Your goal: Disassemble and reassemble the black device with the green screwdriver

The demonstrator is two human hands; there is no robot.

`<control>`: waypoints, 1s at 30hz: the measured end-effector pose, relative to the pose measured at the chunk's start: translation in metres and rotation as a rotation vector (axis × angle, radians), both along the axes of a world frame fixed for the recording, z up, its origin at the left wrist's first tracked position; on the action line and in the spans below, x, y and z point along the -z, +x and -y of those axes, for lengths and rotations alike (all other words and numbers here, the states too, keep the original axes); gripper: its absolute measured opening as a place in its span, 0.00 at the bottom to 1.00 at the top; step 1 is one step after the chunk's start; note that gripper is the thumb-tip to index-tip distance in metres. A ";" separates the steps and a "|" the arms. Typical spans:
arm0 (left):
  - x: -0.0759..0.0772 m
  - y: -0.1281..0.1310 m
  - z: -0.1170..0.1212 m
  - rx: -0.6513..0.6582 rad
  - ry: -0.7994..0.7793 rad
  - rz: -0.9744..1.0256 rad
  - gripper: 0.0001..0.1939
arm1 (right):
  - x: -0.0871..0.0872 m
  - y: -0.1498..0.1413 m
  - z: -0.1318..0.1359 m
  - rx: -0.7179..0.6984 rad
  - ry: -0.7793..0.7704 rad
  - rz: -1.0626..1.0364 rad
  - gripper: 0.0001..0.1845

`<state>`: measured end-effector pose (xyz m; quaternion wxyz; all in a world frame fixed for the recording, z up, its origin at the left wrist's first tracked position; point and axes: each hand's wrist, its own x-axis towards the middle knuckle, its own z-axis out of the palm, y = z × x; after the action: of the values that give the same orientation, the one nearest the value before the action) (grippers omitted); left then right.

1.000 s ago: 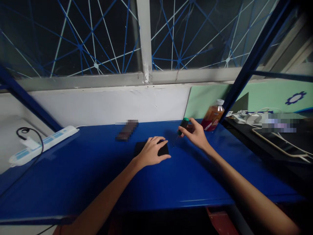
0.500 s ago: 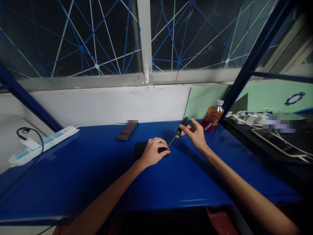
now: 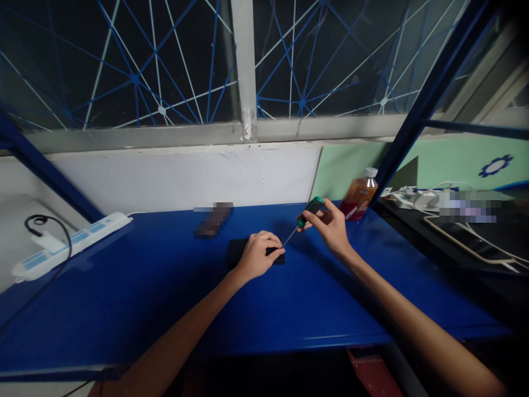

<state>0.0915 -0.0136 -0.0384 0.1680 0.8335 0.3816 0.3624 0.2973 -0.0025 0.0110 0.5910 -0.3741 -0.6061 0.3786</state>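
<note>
A flat black box (image 3: 236,252) lies on the blue table. My left hand (image 3: 259,255) rests over its right part, thumb and forefinger closed together at the tip of a screwdriver (image 3: 311,212). Whatever is between those fingertips is too small to make out. My right hand (image 3: 332,227) grips the screwdriver by its green and black handle. The thin shaft slants down to the left and ends at my left fingertips. A small dark speck, perhaps a screw, lies on the table just right of the tip.
A blurred-out dark object (image 3: 215,220) lies behind the box. At left stands a white power strip (image 3: 74,245) with a black cable. A drink bottle (image 3: 360,196) is at the back right, beside a blue frame post. Farther right are a phone (image 3: 467,237) and white cables.
My left thumb and forefinger have drawn together at the screwdriver tip. The screwdriver and my right hand have hardly moved.
</note>
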 end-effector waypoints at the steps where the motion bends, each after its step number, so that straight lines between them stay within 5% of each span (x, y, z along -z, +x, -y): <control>1: 0.000 0.000 0.000 0.000 0.000 0.000 0.06 | 0.000 0.000 0.000 0.002 0.002 -0.001 0.16; 6: -0.003 -0.002 0.001 -0.029 0.006 -0.052 0.06 | -0.001 0.000 0.000 0.004 0.008 -0.028 0.16; 12: -0.007 -0.008 0.003 -0.009 0.000 -0.299 0.37 | -0.003 0.007 -0.003 0.046 0.043 -0.053 0.16; 17: -0.006 -0.008 0.004 -0.015 0.015 -0.354 0.37 | -0.004 0.013 -0.009 0.093 0.087 -0.054 0.15; 30: -0.038 -0.017 0.006 0.045 -0.054 0.112 0.34 | -0.010 0.020 -0.012 0.146 0.126 -0.172 0.13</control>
<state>0.0750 -0.0194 -0.0004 0.2194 0.8154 0.3625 0.3946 0.3178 0.0091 0.0213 0.6892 -0.3455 -0.5470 0.3263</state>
